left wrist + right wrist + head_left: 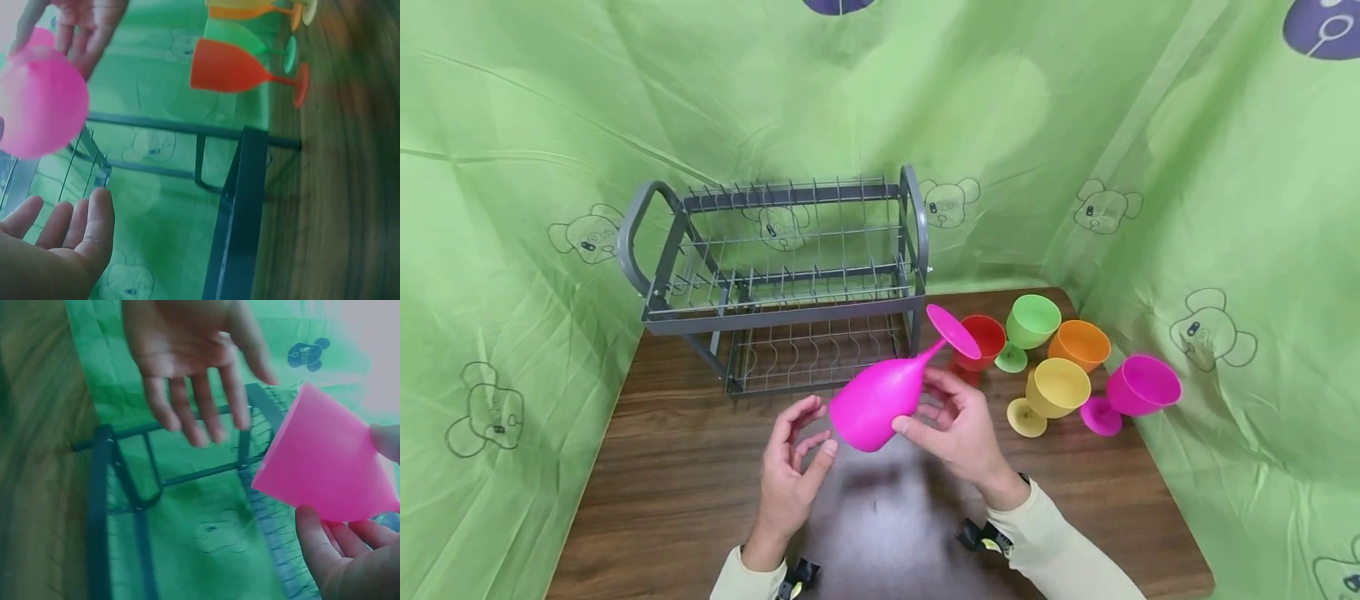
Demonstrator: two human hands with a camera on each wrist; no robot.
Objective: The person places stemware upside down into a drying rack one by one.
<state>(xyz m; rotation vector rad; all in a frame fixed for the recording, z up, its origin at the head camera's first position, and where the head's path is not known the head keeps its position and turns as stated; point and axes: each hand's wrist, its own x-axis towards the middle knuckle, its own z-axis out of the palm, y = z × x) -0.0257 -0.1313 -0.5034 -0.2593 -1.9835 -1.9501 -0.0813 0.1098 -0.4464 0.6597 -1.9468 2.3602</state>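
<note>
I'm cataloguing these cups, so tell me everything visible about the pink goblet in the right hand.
The pink goblet looks plastic, with a deep rounded bowl, slim stem and flat round foot. It tilts mouth-down toward the left hand, foot raised. The right hand grips its bowl between thumb and fingers, above the table, in front of the dish rack.

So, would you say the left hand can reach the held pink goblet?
Probably yes: the left hand is empty, close to the pink goblet, and nothing visible stands between them.
</note>
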